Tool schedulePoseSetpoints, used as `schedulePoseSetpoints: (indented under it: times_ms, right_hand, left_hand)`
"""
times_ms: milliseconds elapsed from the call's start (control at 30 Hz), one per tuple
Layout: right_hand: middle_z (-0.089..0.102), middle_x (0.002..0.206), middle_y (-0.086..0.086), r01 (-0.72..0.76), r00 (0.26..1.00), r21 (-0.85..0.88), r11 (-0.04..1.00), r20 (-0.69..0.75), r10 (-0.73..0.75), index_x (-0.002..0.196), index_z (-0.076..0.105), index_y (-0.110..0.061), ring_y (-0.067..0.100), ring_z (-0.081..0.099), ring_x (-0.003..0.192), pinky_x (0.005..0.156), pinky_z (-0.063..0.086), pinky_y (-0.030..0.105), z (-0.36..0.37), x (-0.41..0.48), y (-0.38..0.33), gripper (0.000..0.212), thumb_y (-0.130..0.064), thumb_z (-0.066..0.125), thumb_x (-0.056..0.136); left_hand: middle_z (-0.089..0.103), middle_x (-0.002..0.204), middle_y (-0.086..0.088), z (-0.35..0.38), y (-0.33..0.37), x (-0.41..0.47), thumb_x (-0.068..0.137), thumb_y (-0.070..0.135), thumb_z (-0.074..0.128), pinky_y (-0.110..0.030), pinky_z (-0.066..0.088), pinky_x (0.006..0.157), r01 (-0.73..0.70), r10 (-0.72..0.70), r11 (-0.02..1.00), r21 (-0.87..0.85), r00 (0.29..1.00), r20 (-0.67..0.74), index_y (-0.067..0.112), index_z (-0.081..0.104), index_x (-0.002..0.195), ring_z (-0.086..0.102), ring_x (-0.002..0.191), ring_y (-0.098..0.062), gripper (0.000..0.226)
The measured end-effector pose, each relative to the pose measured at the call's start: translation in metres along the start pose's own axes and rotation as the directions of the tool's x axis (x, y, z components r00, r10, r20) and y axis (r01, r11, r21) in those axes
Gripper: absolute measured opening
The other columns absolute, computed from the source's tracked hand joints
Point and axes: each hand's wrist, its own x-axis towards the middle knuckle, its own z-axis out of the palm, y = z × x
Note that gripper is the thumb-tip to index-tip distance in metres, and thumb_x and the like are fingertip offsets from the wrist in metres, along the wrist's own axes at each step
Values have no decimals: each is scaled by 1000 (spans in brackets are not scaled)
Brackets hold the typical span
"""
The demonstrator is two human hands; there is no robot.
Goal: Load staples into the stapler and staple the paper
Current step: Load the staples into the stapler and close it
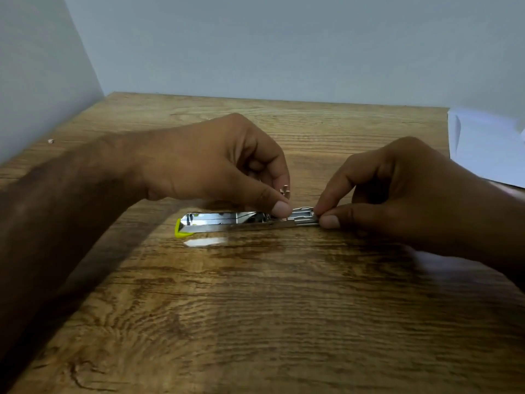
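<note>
Fingers: right hand [403, 189] pinches the right end of the stapler [244, 220] between thumb and forefinger; left hand [216, 166] presses its thumb on the stapler's middle, with a small strip of staples [285, 191] nipped in the curled fingers just above it. Stapler lies flat on the wooden table [255, 308], long axis left-right, yellow-green tip at its left end, open metal magazine channel facing up; whether staples already sit in it cannot be told. Left hand is nearer the channel, staples just above it; white paper [483, 146] lies well right of the stapler.
</note>
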Motion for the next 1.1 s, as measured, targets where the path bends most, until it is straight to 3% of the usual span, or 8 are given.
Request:
schedulePoseSetpoints:
  times_ms: [167,300,567,733,833,967,1100]
  right_hand:
    - [76,60,-6,-16,999,-30,999,-35,15,76,80,-46,10,69,54,56,56,32,-1,0,0,15,-45,80,61]
    - [77,65,-14,-31,998,-8,999,-46,30,73,81,-42,3,71,58,56,53,21,-2,0,0,12,-40,83,62]
    - [78,67,-15,-47,997,-28,998,-60,46,72,81,-42,4,73,64,71,64,36,-2,-1,-4,14,-40,81,59]
    - [78,66,-14,-46,997,-19,999,-62,45,73,81,-41,5,72,63,70,63,37,-1,0,-5,15,-41,81,58]
    - [78,65,-15,-49,997,-3,999,-53,48,73,82,-40,2,72,62,68,62,32,-1,-1,-4,14,-39,82,59]
    - [78,65,-15,-46,997,1,999,-59,46,74,82,-39,1,72,60,65,60,28,-1,-2,-2,12,-34,86,64]
    - [78,65,-16,-49,997,0,999,-58,49,74,81,-40,0,73,61,65,59,27,-1,-2,-1,13,-36,85,62]
  left_hand:
    - [78,69,10,10,7,6,72,33,84,-16,47,52,-72,87,983,170,993,-81,23,80,81,63,56,-1,14]
    - [79,76,17,12,13,6,72,37,84,-25,57,63,-64,118,949,309,980,-161,26,83,80,72,66,-5,14]
    - [74,70,23,19,15,6,76,40,82,-25,56,61,-13,101,922,386,973,-209,27,82,80,70,67,-4,14]
    - [65,68,38,21,19,4,81,43,76,-15,47,53,-10,110,888,460,976,-190,30,80,85,64,60,11,14]
    - [66,68,38,23,21,4,78,48,73,-8,48,51,-1,101,886,463,976,-191,31,80,86,65,61,10,19]
    - [71,72,27,27,23,5,77,50,72,-22,54,62,6,99,873,487,977,-190,35,79,85,67,70,0,19]
    - [74,78,22,27,24,5,77,50,73,-23,54,64,13,91,874,485,978,-189,34,79,86,67,72,0,20]
